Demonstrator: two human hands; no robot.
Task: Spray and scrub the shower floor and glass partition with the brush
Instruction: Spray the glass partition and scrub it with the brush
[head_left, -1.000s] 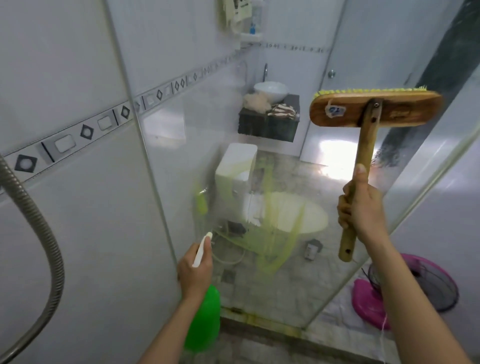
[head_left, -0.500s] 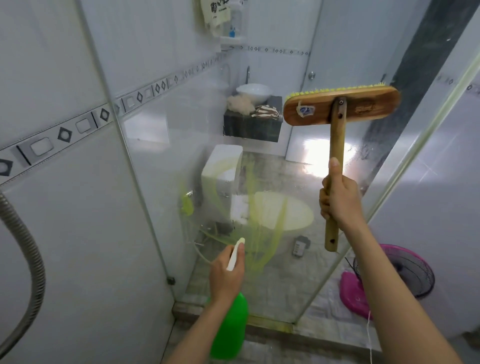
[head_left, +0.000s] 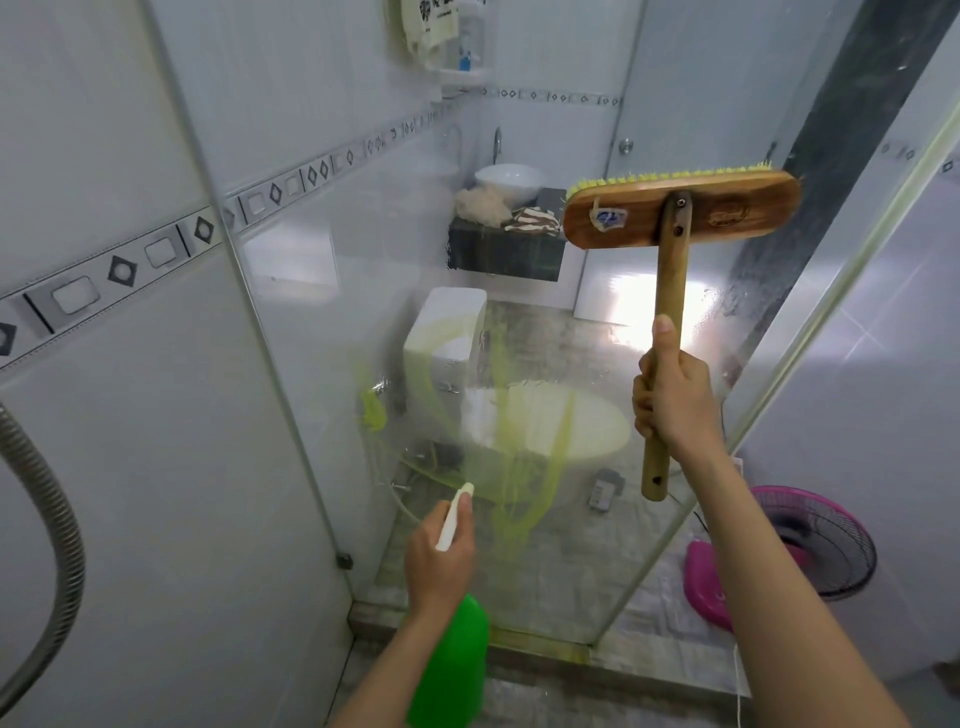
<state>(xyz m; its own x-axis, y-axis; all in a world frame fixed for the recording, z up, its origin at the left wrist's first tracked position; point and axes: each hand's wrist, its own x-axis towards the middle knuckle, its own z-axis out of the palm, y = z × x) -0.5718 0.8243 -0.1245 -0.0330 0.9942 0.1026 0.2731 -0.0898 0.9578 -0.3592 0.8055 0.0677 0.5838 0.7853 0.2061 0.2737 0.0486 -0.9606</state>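
Right hand (head_left: 675, 400) grips brush (head_left: 680, 210) handle low, head above.

Both hands clenched: left (head_left: 439, 564) low, right (head_left: 675, 410) raised.

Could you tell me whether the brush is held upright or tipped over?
Upright: the brush head is on top, bristles toward the glass, handle hanging down through the right hand.

toilet (head_left: 540, 415), basin (head_left: 511, 182), pink fan (head_left: 810, 545) — perhaps, shower hose (head_left: 57, 525)
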